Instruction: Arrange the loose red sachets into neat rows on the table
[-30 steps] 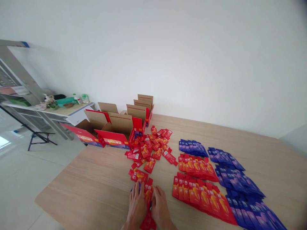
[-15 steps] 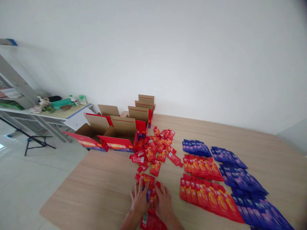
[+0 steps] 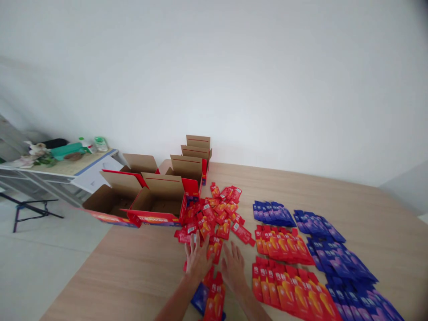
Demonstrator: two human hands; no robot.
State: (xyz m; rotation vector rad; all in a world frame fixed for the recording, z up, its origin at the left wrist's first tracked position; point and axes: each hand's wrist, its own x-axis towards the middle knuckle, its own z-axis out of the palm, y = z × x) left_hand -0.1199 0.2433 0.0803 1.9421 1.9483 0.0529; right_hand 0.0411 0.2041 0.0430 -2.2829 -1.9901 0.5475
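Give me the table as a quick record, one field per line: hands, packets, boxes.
left hand: open, over the near edge of the loose pile
right hand: open, fingers spread, nothing gripped
loose pile: red packets, jumbled, faces mixed
between forearms: red packet overlapping a blue packet
red rows: two, overlapping packets, right of the hands
blue rows: four; one beyond the red rows, three to their right
boxes: several, open, flaps up, left of and beyond the pile
hand contact: cannot tell

The table [image 3: 133, 267] loses its near edge below the view; the left hand [image 3: 198, 261] partly hides blurred red packets [image 3: 215, 298].
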